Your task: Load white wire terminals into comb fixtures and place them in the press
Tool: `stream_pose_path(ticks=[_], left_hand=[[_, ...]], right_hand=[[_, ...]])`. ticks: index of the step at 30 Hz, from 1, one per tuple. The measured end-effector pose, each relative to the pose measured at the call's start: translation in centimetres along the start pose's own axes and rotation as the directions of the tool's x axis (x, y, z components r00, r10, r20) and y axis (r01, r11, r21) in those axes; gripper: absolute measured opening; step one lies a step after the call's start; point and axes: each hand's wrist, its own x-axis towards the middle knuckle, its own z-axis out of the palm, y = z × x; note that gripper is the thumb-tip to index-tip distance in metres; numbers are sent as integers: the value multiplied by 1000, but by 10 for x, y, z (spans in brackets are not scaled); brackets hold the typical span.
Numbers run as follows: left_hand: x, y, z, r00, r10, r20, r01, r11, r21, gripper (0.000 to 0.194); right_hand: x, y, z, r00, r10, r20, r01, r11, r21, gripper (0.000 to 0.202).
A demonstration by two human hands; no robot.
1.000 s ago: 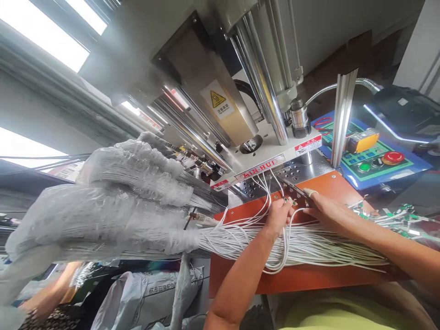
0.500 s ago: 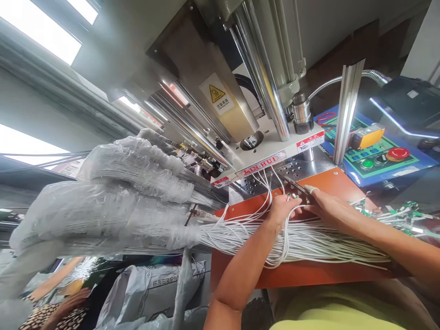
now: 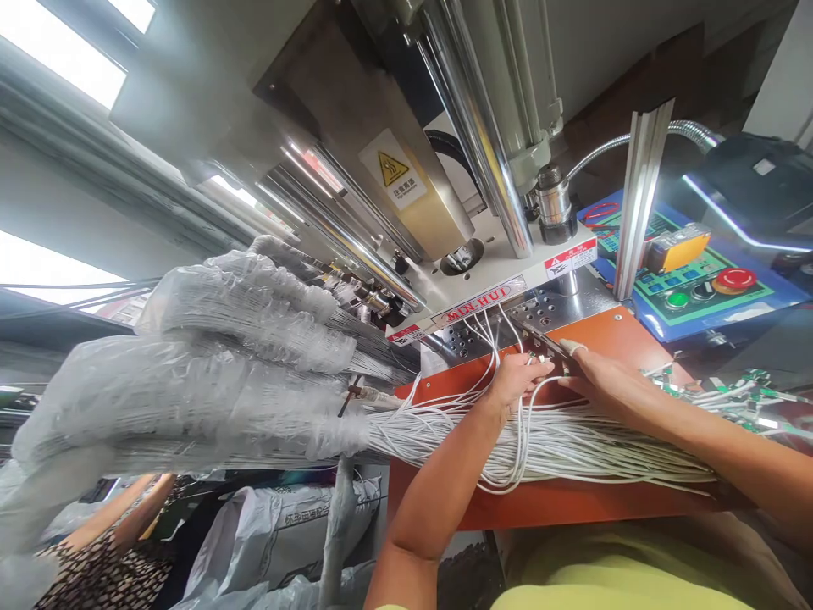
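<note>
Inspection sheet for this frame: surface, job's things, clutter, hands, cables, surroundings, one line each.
Surface: orange bench top in front of a perforated metal plate under the press machine.
Job's things: white wire bundle lying across the bench; several wire ends run up to the plate.
Clutter: small green circuit boards with leads at the bench's right end.
Hands: left hand pinches wire ends at the plate edge; right hand beside it, forefinger taped, holds a thin metal tool.
Cables: bagged wire bundles on the left; flexible metal hose behind.
Surroundings: control panel with red and green buttons; another person's arm lower left.
</note>
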Motion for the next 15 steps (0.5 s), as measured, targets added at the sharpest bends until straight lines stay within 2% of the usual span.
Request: stream_pose_path(ticks=[7,12,15], left_hand=[[2,6,1,998,-52,-23,52,999,-7,39],[5,9,-1,989,-138,60,142,988,-64,36],[6,9,-4,983,-162,88,169,983,-77,39]], right_hand=[[-1,-2,-1,999,-27,-24,28,999,30,39],[0,0,-1,1000,-25,19,24,999,44,48],[0,1,1,999,-27,-23,29,998,47,50]])
